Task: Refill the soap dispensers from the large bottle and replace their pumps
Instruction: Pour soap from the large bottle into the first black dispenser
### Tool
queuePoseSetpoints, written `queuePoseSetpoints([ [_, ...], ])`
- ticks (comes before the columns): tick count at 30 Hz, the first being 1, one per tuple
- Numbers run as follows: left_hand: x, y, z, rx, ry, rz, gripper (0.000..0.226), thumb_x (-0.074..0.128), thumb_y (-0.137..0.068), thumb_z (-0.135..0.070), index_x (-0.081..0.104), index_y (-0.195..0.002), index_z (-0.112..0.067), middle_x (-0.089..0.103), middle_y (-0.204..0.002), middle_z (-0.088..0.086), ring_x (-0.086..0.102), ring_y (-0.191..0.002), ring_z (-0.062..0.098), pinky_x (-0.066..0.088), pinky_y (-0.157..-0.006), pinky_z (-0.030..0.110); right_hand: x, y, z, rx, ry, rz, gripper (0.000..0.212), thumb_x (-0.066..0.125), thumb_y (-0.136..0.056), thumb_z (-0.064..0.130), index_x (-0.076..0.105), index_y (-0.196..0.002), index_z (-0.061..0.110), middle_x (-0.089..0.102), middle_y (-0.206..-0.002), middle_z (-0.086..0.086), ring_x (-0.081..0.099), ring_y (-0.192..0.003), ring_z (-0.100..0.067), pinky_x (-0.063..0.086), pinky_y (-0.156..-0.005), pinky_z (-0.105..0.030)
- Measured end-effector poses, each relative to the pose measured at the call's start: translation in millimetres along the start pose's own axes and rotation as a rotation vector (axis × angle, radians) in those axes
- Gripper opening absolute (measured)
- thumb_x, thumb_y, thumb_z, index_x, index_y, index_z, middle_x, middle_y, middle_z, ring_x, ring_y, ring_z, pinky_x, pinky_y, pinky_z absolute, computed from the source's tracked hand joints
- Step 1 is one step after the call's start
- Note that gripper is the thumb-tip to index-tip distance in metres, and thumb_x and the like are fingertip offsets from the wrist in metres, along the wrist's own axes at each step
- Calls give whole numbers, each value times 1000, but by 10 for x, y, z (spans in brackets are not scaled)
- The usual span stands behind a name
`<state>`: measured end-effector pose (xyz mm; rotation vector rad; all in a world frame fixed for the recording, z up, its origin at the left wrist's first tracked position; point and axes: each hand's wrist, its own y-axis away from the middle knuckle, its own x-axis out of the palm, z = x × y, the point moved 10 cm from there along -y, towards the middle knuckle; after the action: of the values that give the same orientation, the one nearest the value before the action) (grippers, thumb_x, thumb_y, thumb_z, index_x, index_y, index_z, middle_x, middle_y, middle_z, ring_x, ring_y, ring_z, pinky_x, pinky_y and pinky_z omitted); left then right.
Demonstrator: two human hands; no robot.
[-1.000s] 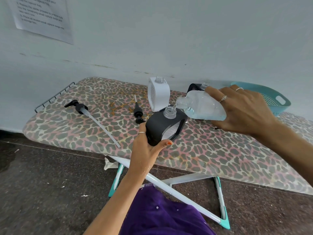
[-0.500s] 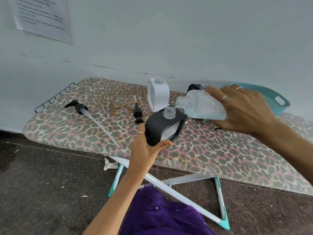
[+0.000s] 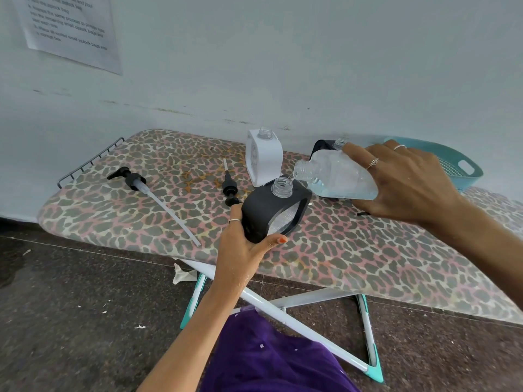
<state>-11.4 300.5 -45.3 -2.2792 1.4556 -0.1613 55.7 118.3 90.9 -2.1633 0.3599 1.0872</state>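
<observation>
My left hand (image 3: 242, 244) grips a black soap dispenser (image 3: 271, 215), tilted, with its clear open neck up. My right hand (image 3: 402, 182) holds the large clear bottle (image 3: 336, 176) tipped on its side, its mouth just above the dispenser's neck; pale blue liquid lies along the bottle's low side and a thin stream runs into the neck. A white dispenser (image 3: 263, 157) stands open behind. A second black dispenser (image 3: 322, 145) is mostly hidden behind the bottle. A long-tubed black pump (image 3: 135, 181) lies at the left, a smaller pump (image 3: 229, 188) near the middle.
Everything rests on a leopard-print ironing board (image 3: 353, 256) against a white wall. A teal basket (image 3: 458, 162) sits at the far right. A metal rack (image 3: 87, 162) ends the board at the left. White and teal legs (image 3: 285, 312) cross below.
The bottle and the black dispenser have held almost the same pose; the pouring goes on with only a slight shift of both hands.
</observation>
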Motion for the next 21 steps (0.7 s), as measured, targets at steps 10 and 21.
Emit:
queuePoseSetpoints([
  [10, 20, 4, 21, -4, 12, 11, 57, 70, -58, -62, 42, -103, -40, 62, -85, -11, 66, -74, -2, 57, -59, 20, -18, 2, 8, 0, -9, -16, 69, 60, -66, 52, 50, -124, 17, 66, -85, -13, 63, -75, -36, 32, -56, -30],
  [21, 35, 12, 14, -11, 18, 20, 63, 73, -59, -51, 41, -110, -31, 61, -89, -16, 65, -74, -11, 56, -59, 16, -23, -12, 26, -6, 1, 13, 72, 64, -66, 53, 49, -127, 17, 67, -91, -13, 63, -78, -36, 44, -55, -35],
])
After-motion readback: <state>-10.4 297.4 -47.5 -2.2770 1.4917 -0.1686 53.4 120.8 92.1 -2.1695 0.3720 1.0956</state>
